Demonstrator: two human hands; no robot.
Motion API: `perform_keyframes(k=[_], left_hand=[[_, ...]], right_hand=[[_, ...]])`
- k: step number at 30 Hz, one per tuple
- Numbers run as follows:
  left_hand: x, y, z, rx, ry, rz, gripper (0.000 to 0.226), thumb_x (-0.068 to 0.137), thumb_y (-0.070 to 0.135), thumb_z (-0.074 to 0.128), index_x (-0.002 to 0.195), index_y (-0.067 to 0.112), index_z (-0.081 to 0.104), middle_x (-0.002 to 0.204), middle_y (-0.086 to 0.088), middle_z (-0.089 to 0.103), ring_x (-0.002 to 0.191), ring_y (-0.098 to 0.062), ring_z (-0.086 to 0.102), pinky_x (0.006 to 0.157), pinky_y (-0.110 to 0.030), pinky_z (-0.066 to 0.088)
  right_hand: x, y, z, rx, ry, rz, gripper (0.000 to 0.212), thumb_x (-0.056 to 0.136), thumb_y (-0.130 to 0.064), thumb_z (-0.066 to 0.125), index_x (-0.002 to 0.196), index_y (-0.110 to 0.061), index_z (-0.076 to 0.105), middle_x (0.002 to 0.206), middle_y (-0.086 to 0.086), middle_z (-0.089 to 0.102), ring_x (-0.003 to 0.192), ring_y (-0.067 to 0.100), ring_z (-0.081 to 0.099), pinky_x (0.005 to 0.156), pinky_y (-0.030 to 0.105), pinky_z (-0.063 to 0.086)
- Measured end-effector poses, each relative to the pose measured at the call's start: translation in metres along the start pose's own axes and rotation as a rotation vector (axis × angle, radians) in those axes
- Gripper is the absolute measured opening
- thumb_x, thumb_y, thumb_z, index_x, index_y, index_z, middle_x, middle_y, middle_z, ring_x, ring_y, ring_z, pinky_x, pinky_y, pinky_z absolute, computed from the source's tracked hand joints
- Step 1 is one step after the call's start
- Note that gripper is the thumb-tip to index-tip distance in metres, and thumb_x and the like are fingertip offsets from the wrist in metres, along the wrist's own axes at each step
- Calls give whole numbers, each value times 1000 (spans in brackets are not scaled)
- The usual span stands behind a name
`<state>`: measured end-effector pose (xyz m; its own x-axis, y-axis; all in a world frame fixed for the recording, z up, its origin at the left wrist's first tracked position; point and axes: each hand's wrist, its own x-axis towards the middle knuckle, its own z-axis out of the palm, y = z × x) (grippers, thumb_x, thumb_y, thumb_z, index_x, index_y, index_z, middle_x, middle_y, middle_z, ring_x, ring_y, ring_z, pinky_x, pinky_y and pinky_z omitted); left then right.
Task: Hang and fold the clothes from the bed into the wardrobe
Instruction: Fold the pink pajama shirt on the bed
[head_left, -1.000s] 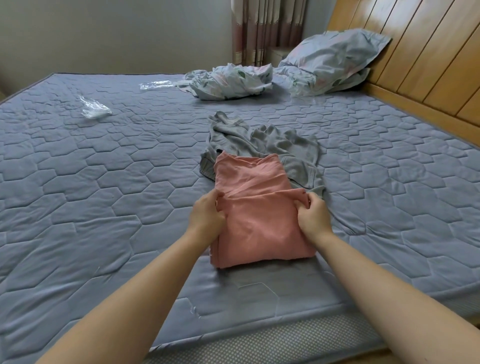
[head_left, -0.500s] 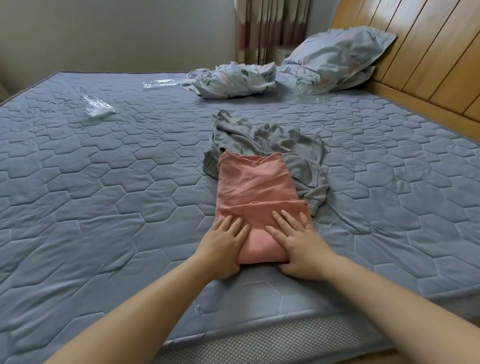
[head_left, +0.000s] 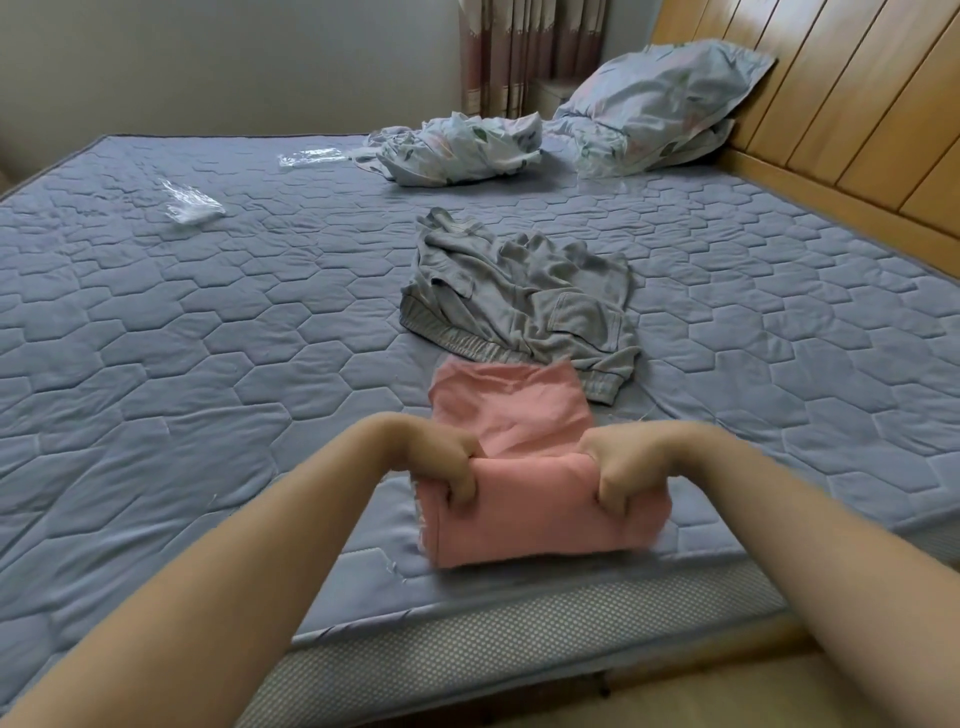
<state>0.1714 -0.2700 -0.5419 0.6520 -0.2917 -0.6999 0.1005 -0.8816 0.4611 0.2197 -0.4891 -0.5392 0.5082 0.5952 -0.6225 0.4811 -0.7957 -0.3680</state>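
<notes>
Ok, left to right. Bare quilted bed. Toward its far left corner sits a crumpled clear plastic wrapper, with a second clear wrapper further back near the far edge. Both are well apart from the clothes.

Left hand: fingers curled tight over the left end of a fold in the pink garment, gripping it. Thumb hidden behind the cloth.

The pink garment is at the bed's near edge, roughly mid-length. Its near part is a thick folded bundle held up between both hands, and its lower edge looks just off the mattress, though I can't tell for sure. Its far part lies flat on the mattress.

Grey garment: unfolded and rumpled, just beyond the pink one toward the middle of the bed. Its ribbed hem touches the pink garment's far edge.

Right hand: mirrors the left, fingers curled over the right end of the same fold, gripping. Thumb not visible.

Far edge, right of centre: crumpled floral bedding. Next to it, in the far right corner, a floral pillow leans on the wooden headboard, which runs along the right edge. Curtain behind the far edge.
</notes>
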Motion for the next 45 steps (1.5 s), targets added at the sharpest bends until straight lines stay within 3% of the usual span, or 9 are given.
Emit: perform_keyframes(k=[3, 8, 13, 18, 22, 28, 32, 37, 45], left_hand=[[-7, -1, -1, -167, -89, 0, 22, 70, -6, 67, 88, 4, 58, 66, -2, 63, 47, -9, 61, 41, -15, 44], [8, -32, -18, -426, 378, 44, 39, 54, 23, 69, 93, 23, 70, 88, -6, 61, 81, -22, 59, 70, -35, 48], [31, -47, -23, -822, 839, 82, 39, 75, 15, 75, 111, 25, 65, 110, -11, 62, 90, -19, 59, 84, -34, 52], [52, -31, -13, -283, 1301, 130, 45, 91, 13, 56, 135, 10, 50, 135, -9, 51, 124, -25, 47, 105, -32, 33], [75, -24, 9, 316, 902, 92, 46, 102, 35, 27, 147, 25, 33, 156, 1, 26, 146, -22, 15, 117, -47, 11], [101, -49, 13, 277, 706, 2, 48, 102, 41, 19, 150, 39, 19, 161, 10, 6, 148, -14, -3, 117, -52, 1], [103, -49, 17, 173, 778, -71, 49, 101, 45, 27, 149, 39, 21, 161, 4, 1, 148, -18, -5, 117, -53, 4], [92, -38, 36, -373, 1053, -343, 91, 82, 58, 60, 148, 9, 19, 146, -16, 33, 132, -34, 37, 103, -43, 35], [64, -50, 8, -1121, 443, -316, 79, 70, 54, 77, 131, 12, 50, 120, -11, 61, 106, -29, 60, 94, -40, 49]], right_hand=[[-9, -7, -11, 65, -137, -14, 39, 51, -15, 72, 89, -22, 69, 83, -5, 70, 78, 16, 67, 70, 38, 58], [10, 13, -18, 198, 427, 79, 38, 67, -9, 68, 102, -22, 64, 97, -2, 62, 81, 11, 60, 64, 24, 50], [36, 24, -26, 577, 905, 96, 38, 74, -6, 71, 111, -13, 64, 103, 4, 59, 92, 16, 55, 75, 22, 41], [81, 30, -17, 537, 1142, 240, 38, 80, -17, 73, 113, -4, 62, 115, 12, 63, 108, 26, 57, 88, 25, 40], [97, 31, -5, 185, 1045, 371, 33, 93, -21, 52, 121, -5, 58, 132, 19, 51, 120, 34, 47, 100, 36, 37], [101, 17, 33, -209, 618, 143, 49, 102, -43, 22, 149, -30, 28, 161, -4, 9, 147, 15, 5, 116, 52, 0], [106, 45, 38, 74, 679, 265, 58, 99, -47, 33, 152, -28, 18, 161, -3, 6, 148, 15, 3, 115, 52, 8], [97, 53, 40, 661, 853, 523, 81, 81, -50, 68, 136, 2, 40, 139, 23, 45, 127, 35, 46, 102, 36, 39], [72, 38, 20, 1332, 400, 466, 55, 80, -46, 71, 123, -15, 56, 99, 14, 65, 86, 28, 62, 76, 38, 53]])
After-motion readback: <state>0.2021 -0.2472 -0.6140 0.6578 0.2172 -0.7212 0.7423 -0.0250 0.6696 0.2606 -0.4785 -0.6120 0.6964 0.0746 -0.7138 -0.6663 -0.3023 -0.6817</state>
